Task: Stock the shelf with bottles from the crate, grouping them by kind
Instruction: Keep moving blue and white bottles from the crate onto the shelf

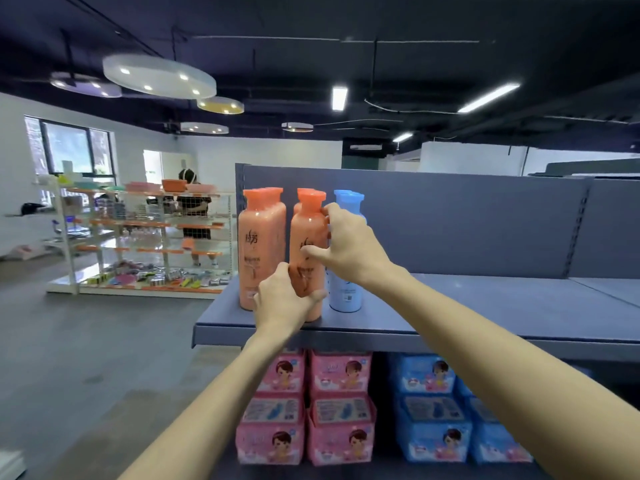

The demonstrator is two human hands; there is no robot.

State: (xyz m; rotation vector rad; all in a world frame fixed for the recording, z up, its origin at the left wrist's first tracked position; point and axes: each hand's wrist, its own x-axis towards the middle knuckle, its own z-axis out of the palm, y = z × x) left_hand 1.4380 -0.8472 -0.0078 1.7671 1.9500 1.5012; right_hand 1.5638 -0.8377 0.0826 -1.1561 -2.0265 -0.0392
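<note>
Up front on the grey shelf (485, 306), both hands are on 1 orange bottle (306, 244), which stands upright near the shelf's front edge. The left hand (284, 299) wraps the bottle's lower part: its fingers (317, 295) curl round the base from the left and show again on the right side of the bottle, so the bottle sits inside the curl. The right hand (346, 247) grips higher up from the right, its thumb (310, 252) pressed across the front label and its upper fingers hooked at the bottle's shoulder, just under the orange cap (311, 199). Both sets of fingers are clenched on this same bottle.

Just to its left, apart by a narrow gap, stands a row of orange bottles (261, 244), running back toward the shelf's rear panel (450, 220). Another orange cap shows right behind the held bottle. To the right, partly hidden by the right hand, stand blue bottles (344, 289), upright and close beside the held one; whether they touch it cannot be told.

Below the shelf sit pink packs (339, 407) on the left and blue packs (433, 410) on the right. Across the floor stands a white rack (138, 237) with orange trim, with a person (194, 202) behind it.
</note>
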